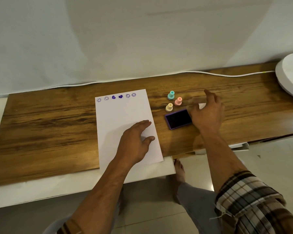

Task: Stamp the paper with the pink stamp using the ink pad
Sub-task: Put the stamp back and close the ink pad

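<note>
A white paper (pixel 125 115) lies on the wooden table (pixel 49 124), with a row of several purple stamp marks along its far edge. My left hand (pixel 135 142) rests flat on the paper's near right part, fingers apart. To the right of the paper, the pink stamp (pixel 178 101) stands upright between a teal stamp (pixel 171 95) and a yellow stamp (pixel 169 107). The purple ink pad (pixel 178 119) lies uncovered just in front of them. My right hand (pixel 207 112) hovers at the pad's right edge, thumb and fingers around a blurred clear lid (pixel 199 103).
A white cable (pixel 210 73) runs along the table's back edge against a pale cloth backdrop. A white round object (pixel 291 75) sits at the far right. The paper's near edge overhangs the wooden top onto a white ledge (pixel 41 188).
</note>
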